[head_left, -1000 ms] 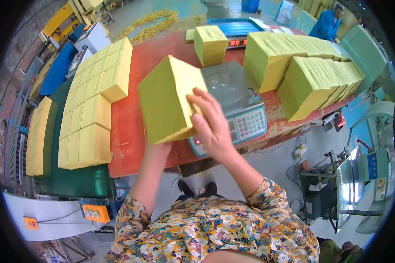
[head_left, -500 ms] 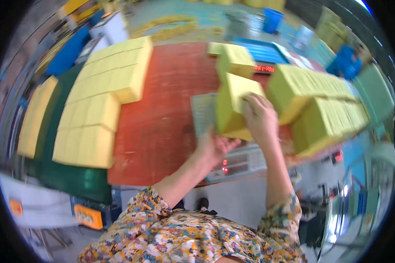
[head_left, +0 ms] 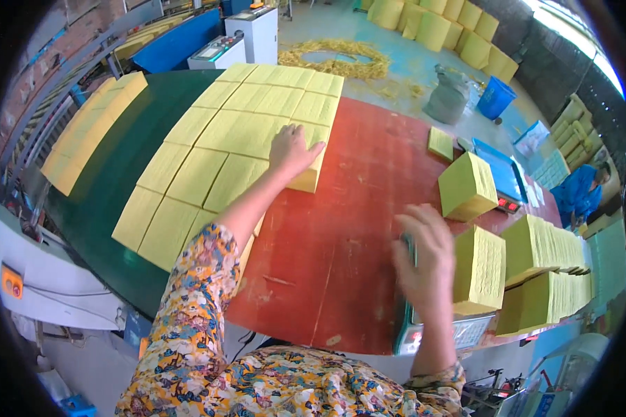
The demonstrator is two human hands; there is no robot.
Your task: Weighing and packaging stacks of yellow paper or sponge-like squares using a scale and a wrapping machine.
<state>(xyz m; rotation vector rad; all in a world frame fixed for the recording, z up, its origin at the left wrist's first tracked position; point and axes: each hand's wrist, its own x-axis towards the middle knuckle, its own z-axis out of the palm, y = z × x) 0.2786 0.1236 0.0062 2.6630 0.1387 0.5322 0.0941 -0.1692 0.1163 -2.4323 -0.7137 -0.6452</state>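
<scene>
My left hand (head_left: 294, 151) is over the right edge of a large block of yellow paper stacks (head_left: 236, 135), thumb and fingers apart, touching or just above the top. My right hand (head_left: 428, 260), slightly blurred, hovers with loosely spread fingers and nothing in them. Just right of it a yellow paper stack (head_left: 480, 267) stands upright on a digital scale (head_left: 471, 330). My right hand and forearm hide part of the scale. Beyond that stack, another yellow paper stack (head_left: 468, 186) stands on the red tabletop (head_left: 327, 278).
Rows of yellow stacks (head_left: 546, 278) stand at the right edge. At the far right are a small yellow pad (head_left: 440, 143) and a blue tray (head_left: 497, 170). A green surface (head_left: 118, 201) lies left, carrying another yellow row (head_left: 94, 132). Beyond the table, a person in blue (head_left: 579, 194) is at the right.
My left hand has left the stack on the scale and moved over the left stacks. My right hand has let go of that stack. The view has swung left.
</scene>
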